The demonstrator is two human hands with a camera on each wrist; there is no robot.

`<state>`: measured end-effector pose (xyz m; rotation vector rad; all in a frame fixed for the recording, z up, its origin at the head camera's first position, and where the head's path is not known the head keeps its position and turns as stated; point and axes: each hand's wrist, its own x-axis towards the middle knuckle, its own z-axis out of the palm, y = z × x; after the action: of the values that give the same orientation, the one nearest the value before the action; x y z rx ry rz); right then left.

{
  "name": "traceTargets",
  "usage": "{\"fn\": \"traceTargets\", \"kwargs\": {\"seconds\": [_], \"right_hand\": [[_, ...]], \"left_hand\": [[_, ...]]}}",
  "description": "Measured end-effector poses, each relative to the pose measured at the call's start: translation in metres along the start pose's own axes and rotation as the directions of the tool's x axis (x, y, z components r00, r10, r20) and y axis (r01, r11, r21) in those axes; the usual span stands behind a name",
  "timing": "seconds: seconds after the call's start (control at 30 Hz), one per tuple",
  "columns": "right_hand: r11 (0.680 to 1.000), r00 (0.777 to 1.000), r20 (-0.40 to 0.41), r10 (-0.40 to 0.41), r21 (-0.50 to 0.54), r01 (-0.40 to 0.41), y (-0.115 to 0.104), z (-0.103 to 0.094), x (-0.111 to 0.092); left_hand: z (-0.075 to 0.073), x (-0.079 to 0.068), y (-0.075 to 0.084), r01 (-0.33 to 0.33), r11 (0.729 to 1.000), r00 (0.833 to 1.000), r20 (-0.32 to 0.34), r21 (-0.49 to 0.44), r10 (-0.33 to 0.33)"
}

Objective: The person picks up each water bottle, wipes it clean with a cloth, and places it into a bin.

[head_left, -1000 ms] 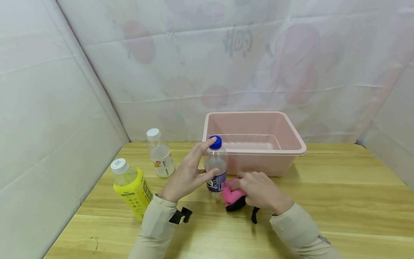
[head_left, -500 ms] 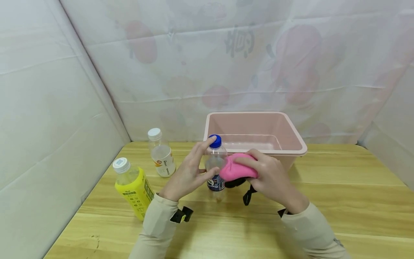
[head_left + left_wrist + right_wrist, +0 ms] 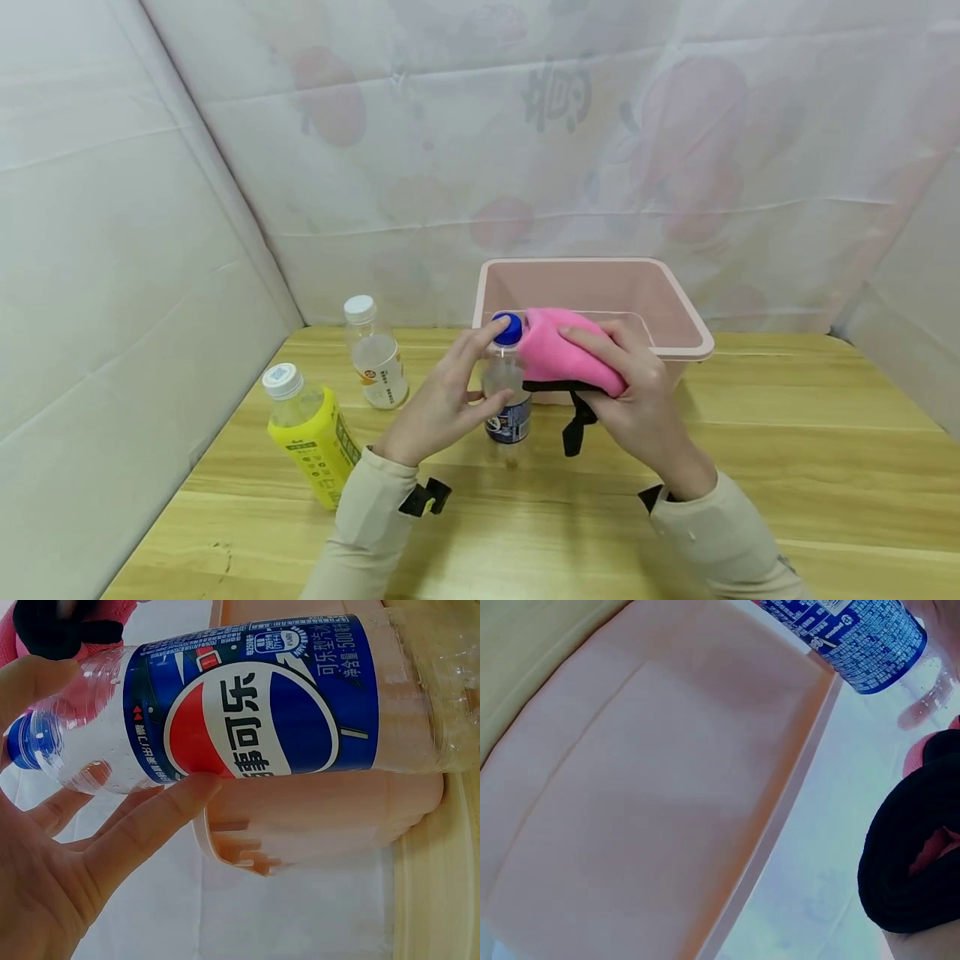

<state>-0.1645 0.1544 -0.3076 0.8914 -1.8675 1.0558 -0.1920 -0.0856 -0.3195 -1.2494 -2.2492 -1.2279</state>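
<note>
A clear Pepsi bottle point(image 3: 507, 421) with a blue cap stands upright on the table; its label faces the left wrist camera. My left hand point(image 3: 450, 400) holds it, index finger on the cap and thumb against the label side. Raised beside the bottle's neck is a soft pink cloth pouch point(image 3: 562, 354) with black trim and a dangling black strap. My right hand point(image 3: 637, 392) grips the pouch from the right. In the right wrist view the pouch's thick black rim point(image 3: 900, 847) curves around a pink inside. Some of my right fingers are hidden behind the cloth.
Behind the hands sits a pink plastic basin point(image 3: 675, 333) near the table's back edge. To the left stand a yellow-labelled bottle point(image 3: 315, 442) and a clear white-capped bottle point(image 3: 378, 367). Pale cloth walls point(image 3: 420, 167) enclose the wooden table point(image 3: 787, 467).
My right hand has picked the pink pouch up from the table and raised it to the level of the bottle's cap. The bottle and my left hand have shifted slightly right.
</note>
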Motion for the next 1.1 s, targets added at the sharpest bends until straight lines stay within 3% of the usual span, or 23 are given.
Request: {"fn": "traceTargets", "kwargs": {"seconds": [0.33, 0.5, 0.7, 0.83, 0.97, 1.1], "right_hand": [[0.992, 0.990, 0.139, -0.030, -0.119, 0.047, 0.006, -0.006, -0.002], [0.969, 0.959, 0.284, 0.013, -0.240, 0.057, 0.012, -0.009, -0.006], [0.931, 0.870, 0.493, 0.009, -0.322, 0.173, 0.016, -0.005, -0.012], [0.900, 0.797, 0.602, 0.046, -0.371, 0.229, 0.016, 0.001, -0.017], [0.897, 0.715, 0.686, 0.138, -0.393, 0.203, 0.017, 0.008, -0.024], [0.912, 0.629, 0.739, 0.241, -0.394, 0.114, 0.021, 0.014, -0.031]], "left_hand": [[-0.001, 0.000, -0.001, 0.005, 1.000, 1.000, -0.001, -0.007, -0.005], [0.000, 0.000, -0.002, 0.004, 1.000, 1.000, -0.003, 0.009, -0.004], [0.001, -0.001, -0.001, 0.003, 0.999, 1.000, -0.008, 0.033, -0.003], [0.002, 0.000, -0.001, 0.000, 0.999, 1.000, -0.008, 0.034, 0.000], [0.002, 0.001, -0.001, -0.002, 1.000, 1.000, -0.008, 0.029, 0.002], [0.002, 0.001, -0.002, 0.005, 1.000, 1.000, -0.007, 0.022, -0.004]]}}
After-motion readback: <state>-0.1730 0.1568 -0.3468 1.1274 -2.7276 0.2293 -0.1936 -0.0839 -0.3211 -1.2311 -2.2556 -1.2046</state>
